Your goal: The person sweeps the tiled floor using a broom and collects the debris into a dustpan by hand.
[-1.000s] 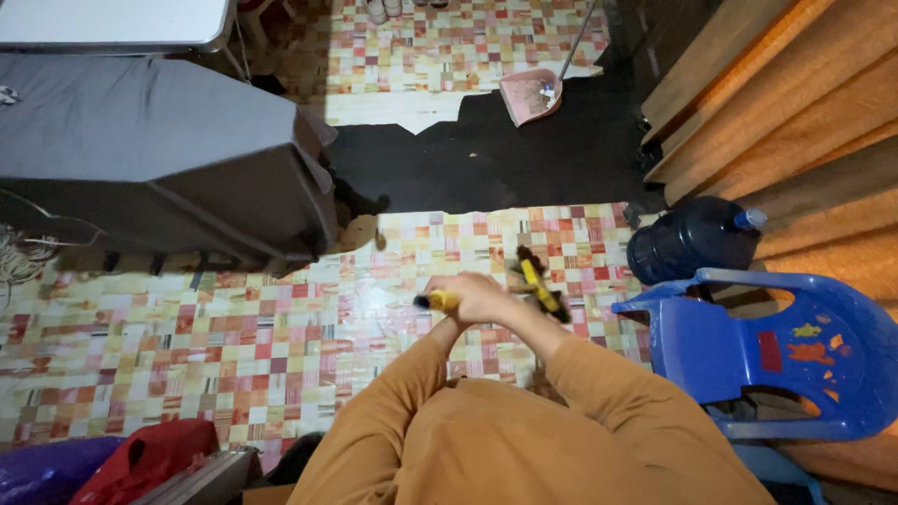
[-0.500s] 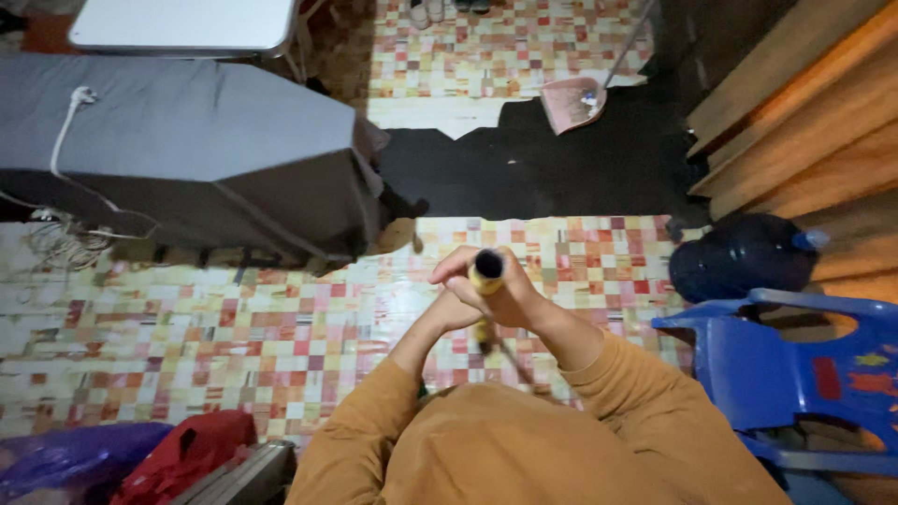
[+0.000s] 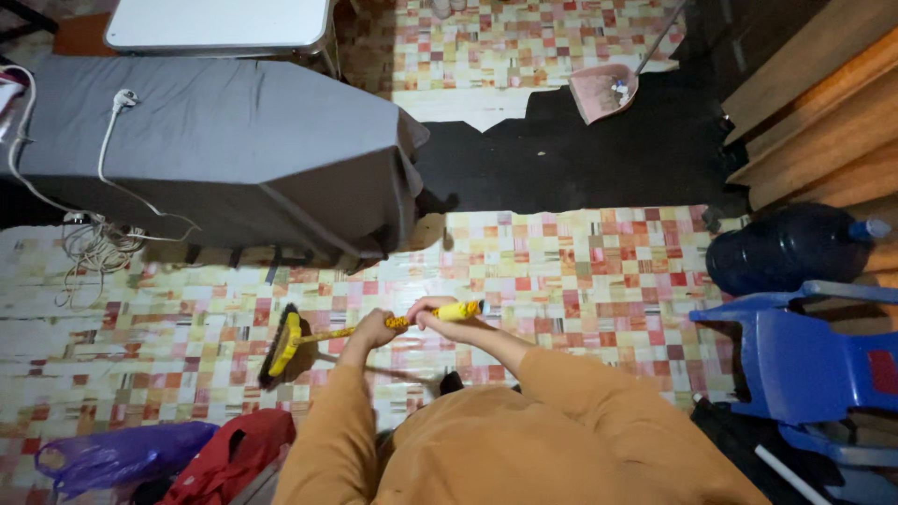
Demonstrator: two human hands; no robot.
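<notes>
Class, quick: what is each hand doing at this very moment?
Left hand: closed around the yellow broom handle, nearer the brush head.
Right hand: closed on the handle's upper end.

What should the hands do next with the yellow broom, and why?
Probably draw the broom head rightward across the patterned floor: both hands, left hand and right hand, grip the yellow handle, and the bristles sit far out to the left.

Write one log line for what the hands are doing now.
left hand grips broom handle | right hand grips handle top | bristles on checkered floor
</notes>
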